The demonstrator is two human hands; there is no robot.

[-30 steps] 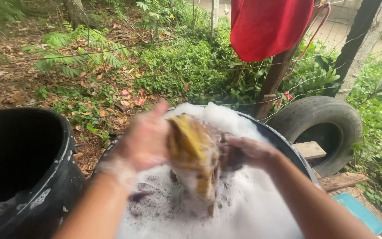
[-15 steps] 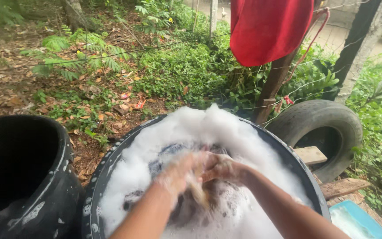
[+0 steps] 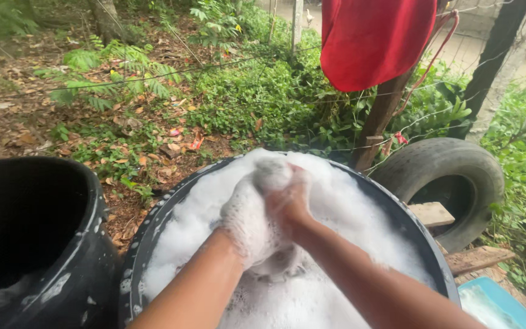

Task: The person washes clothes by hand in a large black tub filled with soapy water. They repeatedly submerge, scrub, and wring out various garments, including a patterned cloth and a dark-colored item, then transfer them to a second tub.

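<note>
Both hands meet at the centre of the frame, raised just above the suds. The left hand [image 3: 246,218] is coated so thickly in white foam that its fingers barely show; the right hand [image 3: 288,204] presses against it from the right, fingers curled. Between them they clutch a foam-covered lump [image 3: 272,172], seemingly wet cloth, though the lather hides what it is. Both hands are closed around it, and the forearms run down to the lower edge of the frame.

Below them sits a round dark tub [image 3: 159,213] filled to the rim with white foam [image 3: 348,201], taking up the lower middle. At the lower left stands a black barrel [image 3: 86,268]. An old tyre [image 3: 452,176] lies at the right, with a red cloth [image 3: 375,39] hanging at the upper right and a blue lid [image 3: 500,307] at the lower right corner.
</note>
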